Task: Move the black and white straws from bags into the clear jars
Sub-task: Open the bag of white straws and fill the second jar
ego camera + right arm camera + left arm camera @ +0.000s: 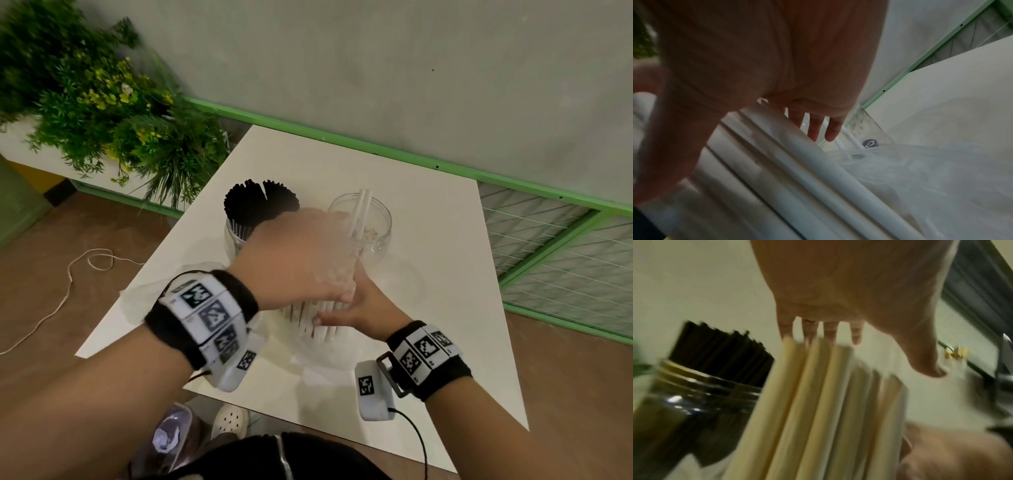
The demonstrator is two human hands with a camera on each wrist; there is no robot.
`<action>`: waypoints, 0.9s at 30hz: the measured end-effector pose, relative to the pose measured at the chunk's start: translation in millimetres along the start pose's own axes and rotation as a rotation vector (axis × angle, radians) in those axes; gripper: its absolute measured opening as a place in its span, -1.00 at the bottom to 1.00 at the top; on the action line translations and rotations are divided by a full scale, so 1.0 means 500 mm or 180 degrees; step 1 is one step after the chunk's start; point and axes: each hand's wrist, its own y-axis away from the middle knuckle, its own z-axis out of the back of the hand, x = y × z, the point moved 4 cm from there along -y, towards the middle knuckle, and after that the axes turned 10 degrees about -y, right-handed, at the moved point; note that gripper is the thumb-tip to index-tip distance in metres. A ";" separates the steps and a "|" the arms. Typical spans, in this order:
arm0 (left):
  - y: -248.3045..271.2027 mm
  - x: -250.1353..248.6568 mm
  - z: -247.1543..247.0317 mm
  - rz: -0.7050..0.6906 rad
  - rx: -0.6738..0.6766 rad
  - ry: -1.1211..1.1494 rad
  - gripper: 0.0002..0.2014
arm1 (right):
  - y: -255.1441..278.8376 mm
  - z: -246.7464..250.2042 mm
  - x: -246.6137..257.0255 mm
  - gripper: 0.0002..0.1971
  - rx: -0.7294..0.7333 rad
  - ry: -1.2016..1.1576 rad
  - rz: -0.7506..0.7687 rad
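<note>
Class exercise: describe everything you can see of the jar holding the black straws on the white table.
The jar of black straws is clear, probably plastic, with a threaded neck and no lid. It stands upright on the white table, left of a second clear jar that holds a few white straws. It is packed with black straws whose tops fan out above the rim, split into two clumps. The left hand passes in front and hides its right side; whether they touch cannot be told.

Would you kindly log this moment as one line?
left hand: on white straws | right hand: holding them | black straws: jarred | second jar: nearly empty
</note>
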 end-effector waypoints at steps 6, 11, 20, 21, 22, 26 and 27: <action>0.053 0.049 -0.061 0.0584 0.0383 0.1098 0.07 | -0.027 -0.023 -0.027 0.03 -0.0026 0.0212 -0.0124; 0.055 0.058 -0.068 0.0717 -0.0059 0.1498 -0.11 | -0.031 -0.025 -0.019 -0.14 -0.0236 0.0236 0.0117; 0.051 0.061 -0.062 0.0817 -0.0337 0.1784 -0.12 | -0.051 -0.031 0.017 -0.33 -0.0129 0.0097 0.0303; 0.049 0.062 -0.060 0.0794 -0.0328 0.1719 -0.14 | -0.052 -0.031 0.012 -0.35 -0.0044 0.0107 0.0202; 0.047 0.063 -0.058 0.0767 -0.0294 0.1653 -0.15 | -0.053 -0.030 0.006 -0.37 0.0059 0.0148 0.0082; 0.045 0.061 -0.053 0.0557 -0.0067 0.1293 -0.11 | -0.047 -0.021 -0.008 -0.50 0.0294 0.0291 -0.0218; 0.044 0.059 -0.052 0.0468 -0.0047 0.1152 -0.09 | -0.047 -0.019 -0.007 -0.51 0.0341 0.0286 -0.0257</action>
